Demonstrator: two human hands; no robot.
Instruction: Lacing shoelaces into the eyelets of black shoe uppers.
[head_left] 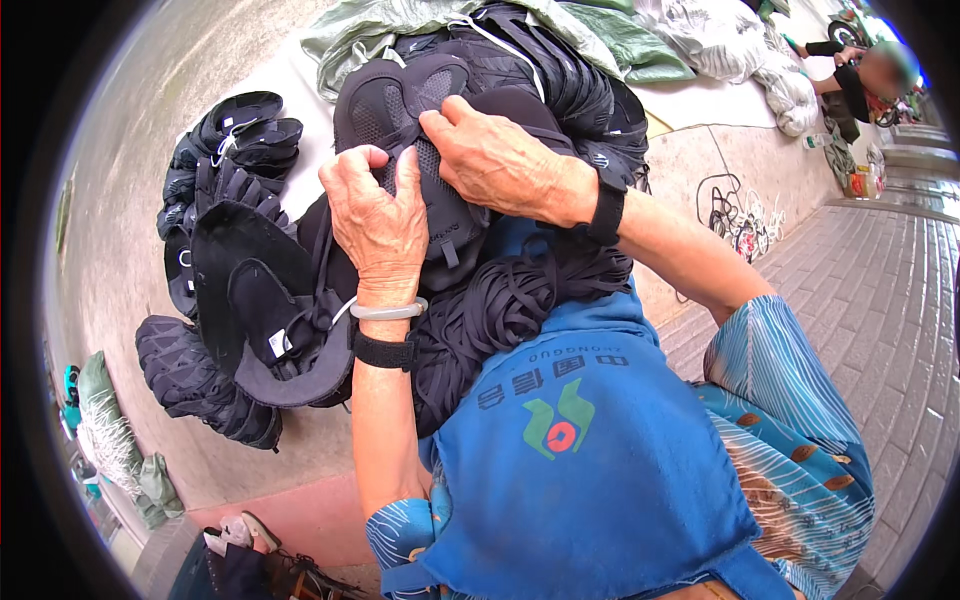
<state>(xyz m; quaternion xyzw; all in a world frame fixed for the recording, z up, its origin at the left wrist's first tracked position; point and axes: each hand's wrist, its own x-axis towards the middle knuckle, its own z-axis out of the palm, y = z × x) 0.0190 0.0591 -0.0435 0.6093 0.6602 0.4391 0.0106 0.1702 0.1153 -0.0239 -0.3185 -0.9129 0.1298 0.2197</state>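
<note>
"Two bare hands at work here, both over a black mesh shoe upper [452,222], propped above the tangle of flat black laces [500,310]!"

"And the grips?"

"Left hand [378,225]: fingers curled, thumb and forefinger raised with a gap between their tips. Anything pinched deeper in? I can't tell. Right hand [510,165] is bent over the upper's right side, fingertips down near the centre, and I can't see whether they clasp the edge or a lace."

"So what makes this go well?"

"It looks like fine fingertip work along the middle. I'd have one hand steady the edge while the other works, pull evenly from both sides, and keep that mesh flat, no puckers."

"Danger spots?"

"That lace heap, right against the blue apron [640,500]! A loose strand could snag. Draw one free first, check for twists, then work it gently."
</note>
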